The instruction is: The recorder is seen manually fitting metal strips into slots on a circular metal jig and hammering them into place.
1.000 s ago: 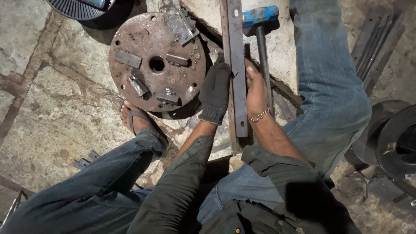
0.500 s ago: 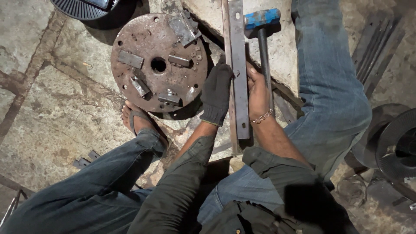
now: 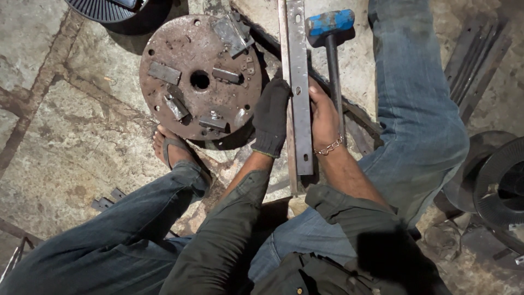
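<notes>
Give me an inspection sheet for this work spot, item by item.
Surface: rough stone floor, stained and cracked.
Job's things: long flat metal bar with holes, lying lengthwise between the hands.
Clutter: rusty round plate with small metal blocks on it; blue-headed hammer right of the bar; dark ribbed disc at the top edge; metal strips at right.
Grips: left hand, in a dark glove, rests on the bar's left edge; right hand, bare with a chain bracelet, holds its right edge.
Cables: nothing seen.
Surroundings: the person's jeans-clad legs, sandalled foot by the plate; wire spool at right.
</notes>
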